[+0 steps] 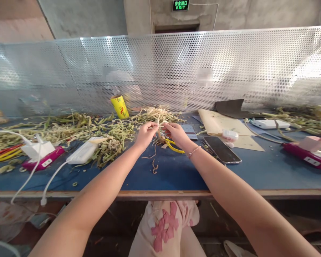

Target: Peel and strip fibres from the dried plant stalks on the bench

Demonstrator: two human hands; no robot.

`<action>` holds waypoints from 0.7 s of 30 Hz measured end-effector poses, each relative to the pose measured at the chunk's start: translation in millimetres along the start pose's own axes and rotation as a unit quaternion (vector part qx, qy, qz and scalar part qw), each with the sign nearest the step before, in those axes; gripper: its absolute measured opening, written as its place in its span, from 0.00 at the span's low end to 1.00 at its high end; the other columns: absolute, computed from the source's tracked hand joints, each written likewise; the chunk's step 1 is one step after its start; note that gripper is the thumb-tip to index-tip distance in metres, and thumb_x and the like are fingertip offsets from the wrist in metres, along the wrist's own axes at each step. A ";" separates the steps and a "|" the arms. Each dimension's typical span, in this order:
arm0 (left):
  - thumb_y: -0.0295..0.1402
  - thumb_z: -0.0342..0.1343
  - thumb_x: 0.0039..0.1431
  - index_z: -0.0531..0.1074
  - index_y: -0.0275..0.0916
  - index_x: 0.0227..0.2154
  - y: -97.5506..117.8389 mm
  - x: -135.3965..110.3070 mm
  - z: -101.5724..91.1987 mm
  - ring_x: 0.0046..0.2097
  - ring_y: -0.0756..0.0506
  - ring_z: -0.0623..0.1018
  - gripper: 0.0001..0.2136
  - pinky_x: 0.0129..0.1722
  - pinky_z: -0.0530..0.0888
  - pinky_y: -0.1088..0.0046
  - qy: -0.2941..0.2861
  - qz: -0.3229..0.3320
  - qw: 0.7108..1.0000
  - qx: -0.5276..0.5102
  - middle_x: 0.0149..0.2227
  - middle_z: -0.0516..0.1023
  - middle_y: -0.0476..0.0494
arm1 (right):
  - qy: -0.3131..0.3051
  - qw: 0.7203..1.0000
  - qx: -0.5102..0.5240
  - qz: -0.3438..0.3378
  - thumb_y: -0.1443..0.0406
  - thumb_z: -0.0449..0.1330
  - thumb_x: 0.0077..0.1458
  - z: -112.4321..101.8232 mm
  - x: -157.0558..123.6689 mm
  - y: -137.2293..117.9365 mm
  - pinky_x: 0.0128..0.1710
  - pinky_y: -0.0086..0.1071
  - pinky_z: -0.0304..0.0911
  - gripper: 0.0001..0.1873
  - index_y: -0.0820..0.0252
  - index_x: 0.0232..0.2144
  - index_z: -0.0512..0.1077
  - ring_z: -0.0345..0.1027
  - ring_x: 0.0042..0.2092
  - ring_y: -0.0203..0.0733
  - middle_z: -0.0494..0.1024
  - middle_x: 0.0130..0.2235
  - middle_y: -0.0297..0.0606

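Note:
Both of my hands meet above the blue table, a little beyond its middle. My left hand pinches a pale plant stalk near its top. My right hand grips the same stalk from the other side, fingers closed round it. The stalk hangs down between the hands with thin roots trailing. Yellow-handled scissors lie on the table just under my right hand. A loose curled root piece lies on the table nearer to me.
A heap of green and pale stalk trimmings covers the left and back of the table. A yellow roll stands by the perforated metal screen. A phone, brown paper, white chargers and pink boxes lie around.

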State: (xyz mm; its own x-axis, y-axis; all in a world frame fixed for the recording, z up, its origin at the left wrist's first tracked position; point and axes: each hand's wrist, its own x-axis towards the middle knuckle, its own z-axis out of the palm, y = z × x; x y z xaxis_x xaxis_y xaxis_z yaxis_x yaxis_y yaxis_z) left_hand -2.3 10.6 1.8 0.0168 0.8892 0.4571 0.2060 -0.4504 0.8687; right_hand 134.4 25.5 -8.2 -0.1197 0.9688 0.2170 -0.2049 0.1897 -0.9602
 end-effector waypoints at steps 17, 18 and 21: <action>0.35 0.53 0.46 0.66 0.37 0.22 -1.1 -1.1 2.1 0.19 0.53 0.65 0.06 0.21 0.61 0.77 -0.031 -0.024 0.999 0.036 0.15 0.63 0.54 | -0.022 0.987 -0.059 -0.145 0.62 0.59 0.41 1.6 -3.3 -4.2 0.20 0.25 0.51 0.08 0.59 0.27 0.67 0.53 0.20 0.26 0.67 0.24 0.28; 0.34 0.53 0.46 0.66 0.37 0.22 -0.6 -1.2 2.1 0.19 0.53 0.66 0.06 0.21 0.62 0.77 -0.036 -0.019 0.998 0.045 0.15 0.63 0.54 | -0.019 0.987 -0.070 -0.147 0.62 0.59 0.41 1.1 -3.0 -4.3 0.20 0.25 0.51 0.08 0.60 0.26 0.66 0.54 0.20 0.27 0.66 0.23 0.28; 0.32 0.53 0.46 0.66 0.37 0.22 1.0 -1.5 2.2 0.19 0.52 0.66 0.04 0.22 0.63 0.76 -0.047 -0.012 0.998 0.047 0.15 0.64 0.53 | -0.018 0.981 -0.107 -0.164 0.62 0.58 0.42 0.0 -2.6 -5.1 0.21 0.26 0.52 0.07 0.60 0.24 0.66 0.54 0.21 0.28 0.66 0.22 0.28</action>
State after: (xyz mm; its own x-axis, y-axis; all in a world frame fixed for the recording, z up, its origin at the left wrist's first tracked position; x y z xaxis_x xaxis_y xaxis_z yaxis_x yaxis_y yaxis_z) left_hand 0.0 8.9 1.5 0.1007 0.9052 0.4129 0.2976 -0.4234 0.8557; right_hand 135.7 22.0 -3.9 -0.1158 0.8450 0.5220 -0.0301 0.5223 -0.8522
